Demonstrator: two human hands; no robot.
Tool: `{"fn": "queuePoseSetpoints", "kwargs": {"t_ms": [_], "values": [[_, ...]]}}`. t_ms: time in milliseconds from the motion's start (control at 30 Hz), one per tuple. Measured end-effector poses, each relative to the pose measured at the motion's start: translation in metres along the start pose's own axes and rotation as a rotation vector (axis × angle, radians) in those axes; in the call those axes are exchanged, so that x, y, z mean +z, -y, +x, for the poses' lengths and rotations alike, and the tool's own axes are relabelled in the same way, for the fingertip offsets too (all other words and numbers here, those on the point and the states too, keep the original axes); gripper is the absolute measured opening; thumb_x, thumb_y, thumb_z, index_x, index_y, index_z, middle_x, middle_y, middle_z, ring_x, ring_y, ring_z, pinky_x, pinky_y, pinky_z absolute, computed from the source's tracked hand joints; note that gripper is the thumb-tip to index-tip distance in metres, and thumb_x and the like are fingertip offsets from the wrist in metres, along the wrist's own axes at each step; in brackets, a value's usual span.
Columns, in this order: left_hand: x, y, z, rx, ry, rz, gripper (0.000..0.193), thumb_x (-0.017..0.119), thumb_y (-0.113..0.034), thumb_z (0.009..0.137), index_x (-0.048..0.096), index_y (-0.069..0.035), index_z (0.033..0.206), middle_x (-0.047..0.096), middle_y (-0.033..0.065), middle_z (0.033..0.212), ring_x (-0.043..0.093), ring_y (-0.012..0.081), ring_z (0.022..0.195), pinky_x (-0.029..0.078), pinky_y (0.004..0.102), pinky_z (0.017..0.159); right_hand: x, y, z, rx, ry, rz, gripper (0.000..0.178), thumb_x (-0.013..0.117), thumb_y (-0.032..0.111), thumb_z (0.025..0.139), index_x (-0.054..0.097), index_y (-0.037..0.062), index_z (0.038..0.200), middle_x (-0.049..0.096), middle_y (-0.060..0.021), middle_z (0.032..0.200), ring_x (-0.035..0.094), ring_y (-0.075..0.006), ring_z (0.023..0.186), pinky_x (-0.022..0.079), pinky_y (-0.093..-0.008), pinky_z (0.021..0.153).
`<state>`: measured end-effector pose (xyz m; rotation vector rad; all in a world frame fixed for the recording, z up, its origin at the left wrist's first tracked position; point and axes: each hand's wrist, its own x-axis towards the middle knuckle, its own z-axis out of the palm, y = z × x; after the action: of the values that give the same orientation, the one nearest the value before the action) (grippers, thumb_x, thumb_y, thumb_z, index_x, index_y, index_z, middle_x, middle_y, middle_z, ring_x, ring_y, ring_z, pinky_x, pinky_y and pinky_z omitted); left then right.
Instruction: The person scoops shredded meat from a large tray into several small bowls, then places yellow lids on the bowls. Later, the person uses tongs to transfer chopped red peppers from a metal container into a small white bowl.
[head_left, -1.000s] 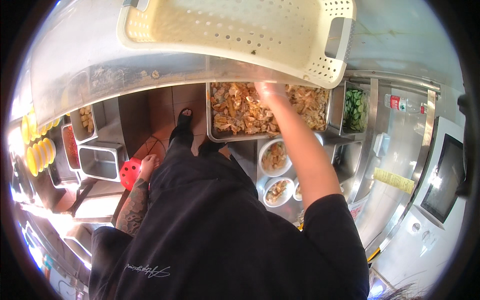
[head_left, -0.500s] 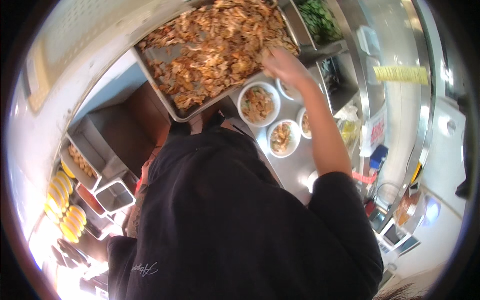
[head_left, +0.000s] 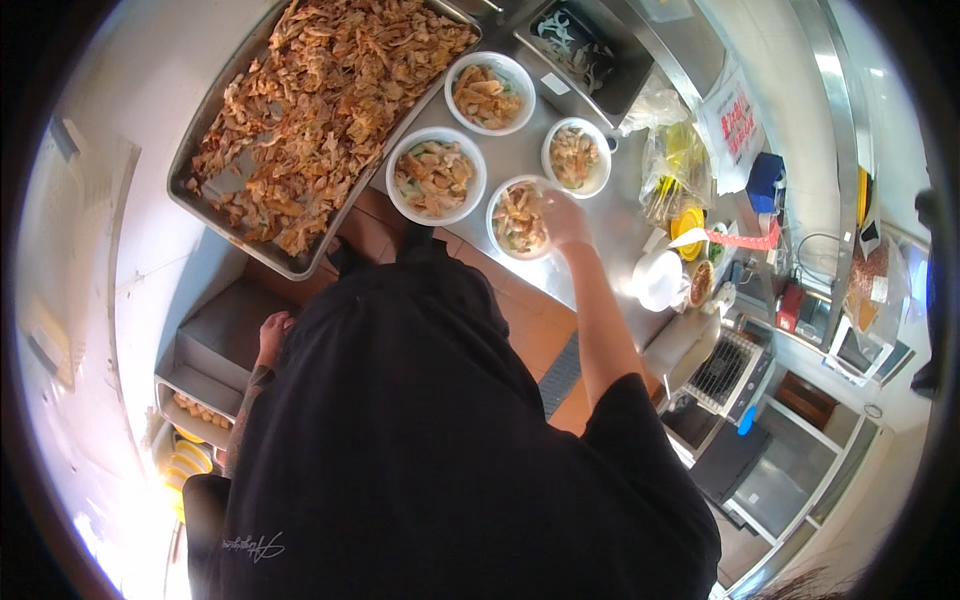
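Observation:
My right hand [head_left: 564,220] is over the right edge of a white bowl [head_left: 497,236] that holds shredded cooked meat [head_left: 519,214]. Motion smears its fingers, so I cannot see whether they grip any meat. Three more white bowls with meat, and some green pieces showing in part, stand around it: one on the left [head_left: 397,205], one farther back [head_left: 455,112] and one on the right [head_left: 601,183]. Low at my left side, my left hand [head_left: 272,335] is partly covered by my black clothing; its fingers barely show.
A large metal tray [head_left: 330,232] heaped with shredded meat lies at the upper left. Behind the bowls is a dark metal bin [head_left: 622,85] with pale slices. Plastic bags [head_left: 672,170] and a stack of white lids or dishes [head_left: 657,280] line the counter's right side.
My right hand has moved from the meat tray toward me, to the bowl. The view has swung right, so the tray sits farther left and the whole bowl group shows.

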<state>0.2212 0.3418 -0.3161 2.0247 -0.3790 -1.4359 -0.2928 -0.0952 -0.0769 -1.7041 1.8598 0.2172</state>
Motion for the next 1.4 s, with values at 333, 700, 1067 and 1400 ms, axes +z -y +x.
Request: {"fn": "queuePoseSetpoints", "kwargs": {"t_ms": [333,700,1067,1400], "values": [[0.019,-0.018,0.02,-0.024,0.107,-0.059,0.024,0.059,-0.017,0.1,0.069,0.001,0.112,0.072,0.0054,0.096,0.066,0.0123,0.085,0.053,0.026,0.077,0.033,-0.039,-0.002,-0.104,-0.111,-0.102,0.04,0.041,0.035,0.098,0.067,0.0114,0.117,0.066,-0.0239,0.118,0.061,-0.0404,0.113,0.047,-0.0486,0.095],[0.058,0.022,-0.003,-0.098,-0.122,-0.315,0.03,0.061,-0.023,0.097,0.068,0.003,0.11,0.073,0.0097,0.092,0.07,0.0173,0.082,0.057,0.0307,0.072,-0.003,0.138,-0.035,-0.554,-0.139,0.244,0.03,0.056,0.02,0.095,0.07,0.0029,0.115,0.07,-0.016,0.101,0.066,-0.0272,0.098,0.05,-0.0375,0.091],[0.084,0.055,-0.055,-0.203,-0.259,-0.446,0.025,0.059,-0.021,0.1,0.067,0.0,0.112,0.071,0.008,0.097,0.067,0.0167,0.083,0.056,0.0317,0.073,0.079,0.453,0.017,-1.351,-0.532,-0.205,0.006,0.062,0.004,0.094,0.068,0.0032,0.094,0.069,-0.0129,0.083,0.066,-0.0226,0.079,0.058,-0.0384,0.078],[0.135,0.121,-0.118,-0.263,-0.42,-0.794,0.022,0.064,-0.02,0.098,0.068,-0.002,0.109,0.07,0.0039,0.088,0.066,0.0144,0.074,0.054,0.0277,0.065,0.144,0.472,-0.021,-0.532,0.414,0.284,0.035,0.063,0.014,0.097,0.057,0.0019,0.128,0.065,-0.0162,0.108,0.063,-0.0197,0.082,0.057,-0.0325,0.076]]}}
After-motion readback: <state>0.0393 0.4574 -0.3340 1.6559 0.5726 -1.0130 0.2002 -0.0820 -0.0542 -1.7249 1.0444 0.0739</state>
